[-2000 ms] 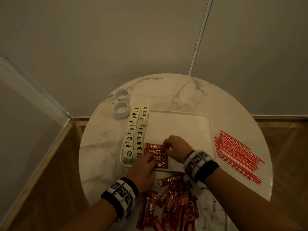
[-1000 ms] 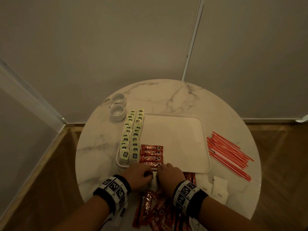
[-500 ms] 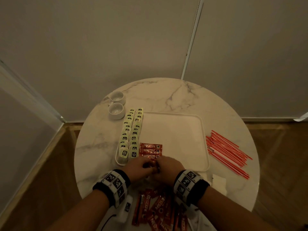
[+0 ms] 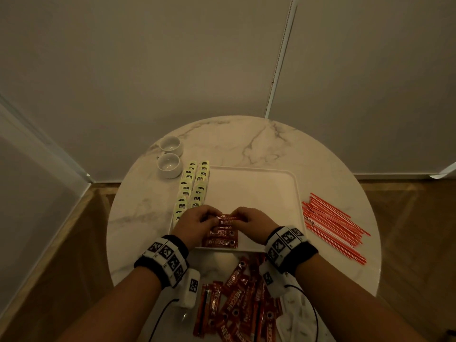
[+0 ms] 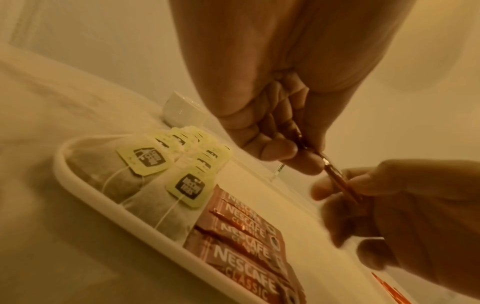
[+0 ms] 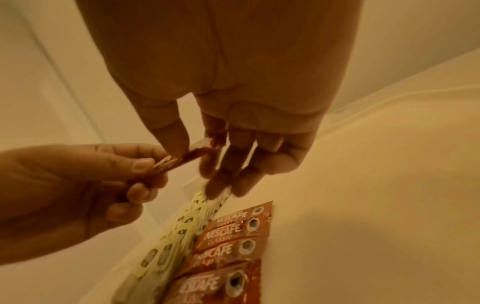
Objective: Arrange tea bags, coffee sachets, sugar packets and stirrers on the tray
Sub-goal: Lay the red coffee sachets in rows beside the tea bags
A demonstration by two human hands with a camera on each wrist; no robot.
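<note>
A white tray (image 4: 256,186) lies on a round marble table (image 4: 222,139). Two rows of tea bags (image 4: 193,188) run along the tray's left side. Beside them lies a column of red coffee sachets (image 4: 222,236) at the tray's near edge. Both hands hover over that column and hold one red sachet (image 4: 228,219) between them. My left hand (image 4: 197,222) pinches its left end, my right hand (image 4: 254,222) pinches its right end. The sachet (image 5: 337,179) hangs just above the tray, level and edge-on in the left wrist view. My right fingers (image 6: 221,164) point down at the sachet (image 6: 182,158).
Loose coffee sachets (image 4: 237,299) are heaped on the table's near side. Red stirrers (image 4: 333,223) lie in a bundle right of the tray. Two small white cups (image 4: 169,156) stand at the back left. Walls close in behind the table.
Both hands dropped to the loose heap below the tray, took a sachet, and came back over the tray's sachet column, holding it between them.
</note>
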